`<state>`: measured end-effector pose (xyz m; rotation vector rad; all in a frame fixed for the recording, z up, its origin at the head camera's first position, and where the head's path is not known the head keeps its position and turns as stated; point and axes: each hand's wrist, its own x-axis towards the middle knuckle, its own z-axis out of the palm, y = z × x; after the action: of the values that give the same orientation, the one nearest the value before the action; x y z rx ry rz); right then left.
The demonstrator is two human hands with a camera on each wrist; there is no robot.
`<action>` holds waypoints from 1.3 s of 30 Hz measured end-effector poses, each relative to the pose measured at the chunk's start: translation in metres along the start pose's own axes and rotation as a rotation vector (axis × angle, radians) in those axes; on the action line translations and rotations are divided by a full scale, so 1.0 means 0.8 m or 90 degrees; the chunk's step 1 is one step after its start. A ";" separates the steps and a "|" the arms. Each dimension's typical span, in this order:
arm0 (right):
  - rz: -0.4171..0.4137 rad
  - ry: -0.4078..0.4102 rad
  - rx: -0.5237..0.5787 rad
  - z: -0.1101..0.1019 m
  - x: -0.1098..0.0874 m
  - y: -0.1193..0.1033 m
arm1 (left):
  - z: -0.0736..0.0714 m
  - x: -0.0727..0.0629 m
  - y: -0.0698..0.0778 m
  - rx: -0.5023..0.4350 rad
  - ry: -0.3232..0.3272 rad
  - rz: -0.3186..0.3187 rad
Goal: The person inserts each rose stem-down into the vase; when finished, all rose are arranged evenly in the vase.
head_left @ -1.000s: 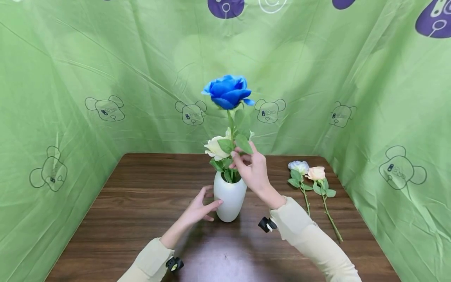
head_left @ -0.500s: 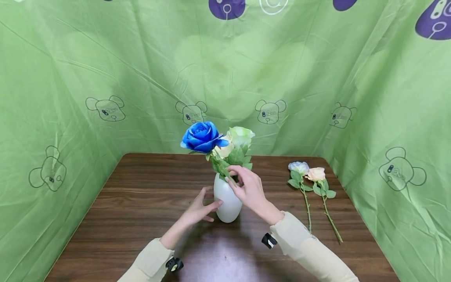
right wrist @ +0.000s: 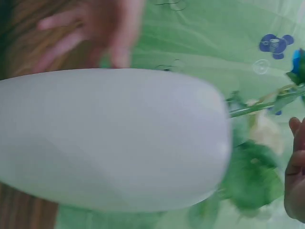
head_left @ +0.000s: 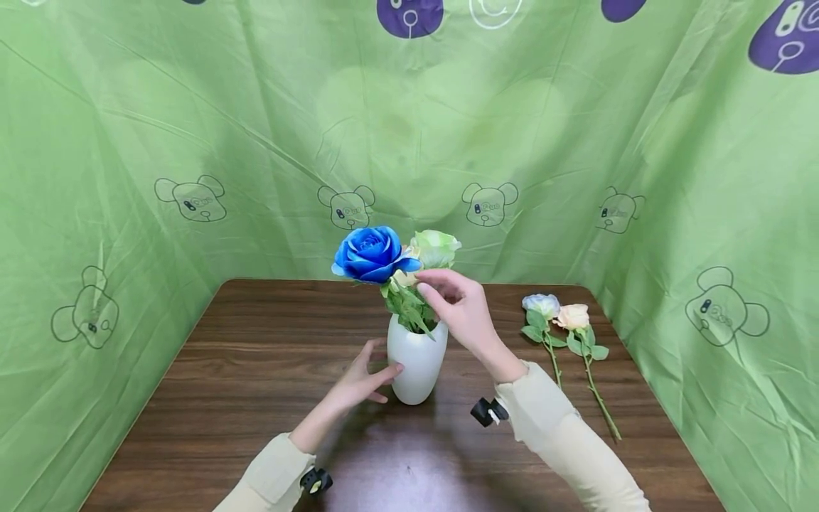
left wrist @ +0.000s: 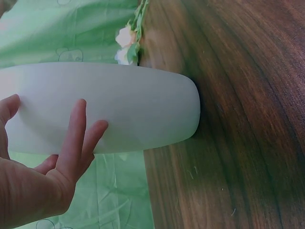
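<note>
1. Left hand (head_left: 358, 380): fingers spread, touching side of white vase (head_left: 416, 370).
2. Right hand (head_left: 463, 313): released, fingers bent.
3. Blue rose (head_left: 371, 254): stem in vase, bloom left of right hand.
4. Lilac rose (head_left: 541, 306), peach rose (head_left: 572, 316): right of right hand.

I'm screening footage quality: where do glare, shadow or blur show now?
Head: pale glare on the table, dark shadow below the vase; right wrist: the left hand is smeared, the green leaves out of focus; left wrist: dimmer, with the lying flowers soft.

Two hands (right wrist: 112, 24) show beside a white vase (right wrist: 114, 138) of leafy flowers (right wrist: 252, 176).
</note>
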<state>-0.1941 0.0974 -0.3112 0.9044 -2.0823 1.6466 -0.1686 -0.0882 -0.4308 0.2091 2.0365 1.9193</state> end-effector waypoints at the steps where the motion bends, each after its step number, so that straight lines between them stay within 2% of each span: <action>1: 0.010 -0.015 0.008 0.001 0.005 -0.006 | 0.000 0.000 0.000 -0.001 -0.001 0.000; 7: 0.048 -0.111 -0.003 0.011 0.025 -0.021 | -0.002 0.001 -0.001 -0.003 -0.008 0.001; 14: 0.014 -0.159 -0.038 0.019 0.028 -0.025 | -0.002 0.001 0.001 -0.005 -0.007 -0.001; 20: 0.020 -0.154 -0.045 0.021 0.024 -0.024 | -0.001 0.002 0.000 -0.012 -0.006 -0.005; 27: -0.046 -0.106 -0.108 0.024 0.011 0.030 | -0.001 0.000 0.002 -0.006 -0.010 -0.006; 33: -0.092 -0.099 -0.166 0.027 0.002 0.052 | 0.000 -0.001 0.003 -0.001 -0.014 -0.001; 39: -0.101 -0.096 -0.178 0.028 -0.005 0.063 | 0.001 -0.002 0.005 -0.001 -0.015 -0.001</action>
<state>-0.2214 0.0836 -0.3568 1.0934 -2.2036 1.2048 -0.1675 -0.0880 -0.4263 0.2281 2.0203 1.9079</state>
